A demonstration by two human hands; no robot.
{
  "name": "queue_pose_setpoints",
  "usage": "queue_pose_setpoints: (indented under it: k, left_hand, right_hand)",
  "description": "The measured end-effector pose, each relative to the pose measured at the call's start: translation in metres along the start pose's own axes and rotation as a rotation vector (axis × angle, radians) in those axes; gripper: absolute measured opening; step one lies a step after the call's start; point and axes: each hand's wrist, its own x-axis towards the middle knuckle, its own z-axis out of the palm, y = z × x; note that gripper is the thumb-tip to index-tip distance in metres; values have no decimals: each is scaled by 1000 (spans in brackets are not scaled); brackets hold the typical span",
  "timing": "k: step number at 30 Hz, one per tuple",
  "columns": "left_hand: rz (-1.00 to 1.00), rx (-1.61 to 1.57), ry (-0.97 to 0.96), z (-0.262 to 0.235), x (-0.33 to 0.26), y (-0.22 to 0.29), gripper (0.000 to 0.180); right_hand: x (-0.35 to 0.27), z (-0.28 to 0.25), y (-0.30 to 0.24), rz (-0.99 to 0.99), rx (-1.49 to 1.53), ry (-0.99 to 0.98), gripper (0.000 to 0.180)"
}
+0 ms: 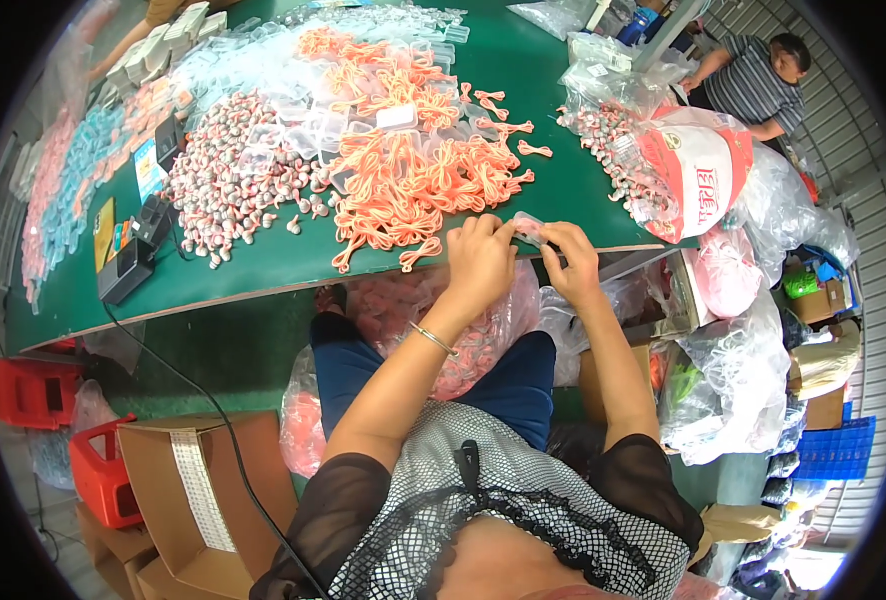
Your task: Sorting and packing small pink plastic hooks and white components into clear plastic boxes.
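The hands (480, 256) partly cover a small clear case (529, 228), its details too small to tell. The left forearm (399, 375) hides part of a plastic bag (519, 312); the upper edge crops a co-worker (166, 10).

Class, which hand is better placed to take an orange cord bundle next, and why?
Probably the left hand: the pile of orange cords lies close by it, while the right hand is farther away. Both hands are at the small clear item.
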Motion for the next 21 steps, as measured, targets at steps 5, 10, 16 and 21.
queue_pose_setpoints:
  k: [5, 10, 16, 21]
  left_hand:
    - [-150, -137, -195, -9, 9, -10, 31]
    - [198, -61, 24, -4, 15, -6, 46]
    - [309, -72, -45, -10, 2, -16, 37]
    - [336, -170, -50, -12, 6, -23, 27]
  right_hand:
    - [-5, 1, 1, -49, -37, -36, 28]
    - [-6, 5, 0, -47, -26, -38, 33]
    - [-16, 7, -12, -74, -54, -40, 36]
    - [-14, 7, -20, 32, 12, -43, 30]
